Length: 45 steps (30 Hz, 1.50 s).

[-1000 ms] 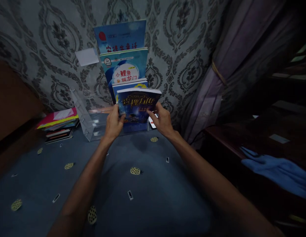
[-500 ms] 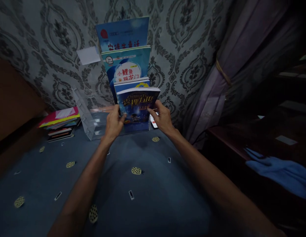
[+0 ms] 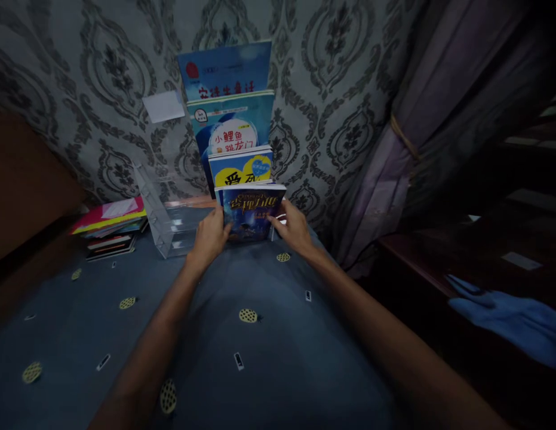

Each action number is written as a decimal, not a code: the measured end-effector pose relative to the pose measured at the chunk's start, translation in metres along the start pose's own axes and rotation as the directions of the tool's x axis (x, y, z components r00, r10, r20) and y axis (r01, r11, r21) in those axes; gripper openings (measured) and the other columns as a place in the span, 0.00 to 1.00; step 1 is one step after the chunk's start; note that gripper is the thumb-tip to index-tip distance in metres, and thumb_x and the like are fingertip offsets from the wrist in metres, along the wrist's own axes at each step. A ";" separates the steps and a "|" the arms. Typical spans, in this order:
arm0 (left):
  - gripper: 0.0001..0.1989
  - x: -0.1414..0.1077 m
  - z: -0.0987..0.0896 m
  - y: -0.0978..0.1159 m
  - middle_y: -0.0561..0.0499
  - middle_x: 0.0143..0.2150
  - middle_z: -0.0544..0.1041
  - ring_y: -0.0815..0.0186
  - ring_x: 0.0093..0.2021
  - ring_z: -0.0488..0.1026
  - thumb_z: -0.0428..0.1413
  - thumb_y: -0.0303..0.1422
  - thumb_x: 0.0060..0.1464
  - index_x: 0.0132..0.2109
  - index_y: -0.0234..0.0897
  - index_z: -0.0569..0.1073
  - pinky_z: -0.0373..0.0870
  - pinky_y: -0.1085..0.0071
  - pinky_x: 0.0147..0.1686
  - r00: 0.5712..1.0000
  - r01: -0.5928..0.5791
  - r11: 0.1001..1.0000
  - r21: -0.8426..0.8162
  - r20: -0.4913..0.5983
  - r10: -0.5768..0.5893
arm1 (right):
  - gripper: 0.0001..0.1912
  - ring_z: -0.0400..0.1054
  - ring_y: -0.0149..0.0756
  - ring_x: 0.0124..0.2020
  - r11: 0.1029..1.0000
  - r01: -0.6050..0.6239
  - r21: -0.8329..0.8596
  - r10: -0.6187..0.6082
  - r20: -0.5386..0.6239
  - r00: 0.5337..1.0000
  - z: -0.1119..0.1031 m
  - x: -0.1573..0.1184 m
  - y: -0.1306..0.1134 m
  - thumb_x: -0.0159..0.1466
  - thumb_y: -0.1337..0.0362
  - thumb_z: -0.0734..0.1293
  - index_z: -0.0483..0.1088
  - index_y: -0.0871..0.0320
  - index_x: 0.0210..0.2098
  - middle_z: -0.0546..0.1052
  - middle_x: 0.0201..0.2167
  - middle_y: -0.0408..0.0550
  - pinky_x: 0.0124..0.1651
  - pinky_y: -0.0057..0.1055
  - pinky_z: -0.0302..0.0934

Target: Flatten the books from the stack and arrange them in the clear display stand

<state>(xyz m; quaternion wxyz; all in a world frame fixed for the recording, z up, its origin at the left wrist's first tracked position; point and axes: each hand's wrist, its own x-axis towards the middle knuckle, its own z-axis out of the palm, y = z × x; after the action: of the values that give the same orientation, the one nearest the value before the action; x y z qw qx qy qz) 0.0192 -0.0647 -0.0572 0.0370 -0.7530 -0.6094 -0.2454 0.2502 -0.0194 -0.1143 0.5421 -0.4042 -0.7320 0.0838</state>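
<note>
A dark blue book [image 3: 253,218] with an upside-down gold title is held upright between both hands at the front of a clear tiered rack [image 3: 159,230]. My left hand [image 3: 211,233] is closed on its left edge, thumb on the cover. At the right edge my right hand [image 3: 294,227] grips it the same way. Behind it, rising in steps, stand a blue and yellow book [image 3: 224,168], a teal book [image 3: 255,107] and a tall blue book [image 3: 235,63]. The dark blue book's lower edge reaches the rack's front tier.
Left of the rack lies a stack of books and papers [image 3: 110,230], pink and yellow on top. A white card [image 3: 164,106] shows near the patterned wall. A tied curtain [image 3: 376,179] hangs at right, above a dark surface with a blue cloth [image 3: 506,322].
Both hands have lowered the dark blue book toward the rack's front. More of the blue and yellow book behind it now shows.
</note>
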 end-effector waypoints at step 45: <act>0.20 -0.002 0.004 0.006 0.30 0.46 0.80 0.47 0.47 0.80 0.43 0.32 0.68 0.62 0.24 0.56 0.72 0.60 0.45 0.968 0.159 0.984 0.083 0.185 -0.172 | 0.30 0.68 0.48 0.45 0.993 -0.116 -0.034 0.115 -0.031 0.993 0.030 -0.020 -0.001 0.63 0.64 0.62 0.62 0.56 0.65 0.69 0.46 0.55 0.49 0.49 0.70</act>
<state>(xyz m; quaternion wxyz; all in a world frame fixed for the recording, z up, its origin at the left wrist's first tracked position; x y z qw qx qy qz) 0.0256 -0.0659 -0.0604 -0.0168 -0.7180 -0.6787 -0.1535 0.2258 -0.0243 -0.1398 0.5396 -0.4568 -0.7007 0.0961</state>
